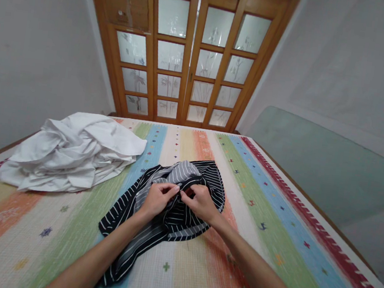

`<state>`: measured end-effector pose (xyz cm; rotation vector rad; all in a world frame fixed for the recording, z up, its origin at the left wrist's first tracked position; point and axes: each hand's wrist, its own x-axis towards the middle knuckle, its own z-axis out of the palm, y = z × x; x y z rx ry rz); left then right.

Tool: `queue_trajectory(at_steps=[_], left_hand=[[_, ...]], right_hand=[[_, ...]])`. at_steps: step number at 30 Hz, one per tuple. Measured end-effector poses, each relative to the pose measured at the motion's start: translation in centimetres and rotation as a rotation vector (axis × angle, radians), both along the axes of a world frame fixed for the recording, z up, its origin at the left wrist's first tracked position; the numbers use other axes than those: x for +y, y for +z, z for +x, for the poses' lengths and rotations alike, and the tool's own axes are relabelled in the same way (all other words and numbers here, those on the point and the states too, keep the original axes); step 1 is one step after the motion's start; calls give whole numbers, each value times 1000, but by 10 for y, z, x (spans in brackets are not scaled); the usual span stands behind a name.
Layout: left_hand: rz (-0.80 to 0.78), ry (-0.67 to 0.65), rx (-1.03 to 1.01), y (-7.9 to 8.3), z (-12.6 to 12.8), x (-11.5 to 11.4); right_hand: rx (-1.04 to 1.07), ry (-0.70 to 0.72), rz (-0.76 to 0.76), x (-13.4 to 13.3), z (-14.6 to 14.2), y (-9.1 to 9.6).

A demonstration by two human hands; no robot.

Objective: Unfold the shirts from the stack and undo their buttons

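Note:
A black garment with thin white stripes (169, 207) lies crumpled in the middle of a bed covered by a colourful striped spread (274, 221). My left hand (157, 198) and my right hand (200, 202) rest on top of it, side by side. Both have their fingers curled and pinch the striped cloth near its middle, fingertips almost touching. A long part of the garment trails toward me under my left forearm.
A rumpled white garment (70, 154) lies in a heap at the left of the bed. Wooden doors with frosted glass panes (189, 54) stand beyond the far edge. White walls flank both sides, with a pale green panel (333, 167) at the right.

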<state>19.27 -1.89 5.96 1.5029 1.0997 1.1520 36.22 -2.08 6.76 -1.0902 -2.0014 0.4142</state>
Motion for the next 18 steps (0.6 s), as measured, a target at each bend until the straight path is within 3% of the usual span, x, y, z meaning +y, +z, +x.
queue_trajectory(at_steps=[9, 14, 18], left_hand=[[85, 41, 95, 8, 2, -2], [61, 125, 90, 11, 7, -6], [14, 116, 39, 11, 8, -5]], right_hand=[[247, 105, -365, 5, 3, 5], [199, 26, -300, 1, 1, 5], [174, -4, -258, 0, 1, 2]])
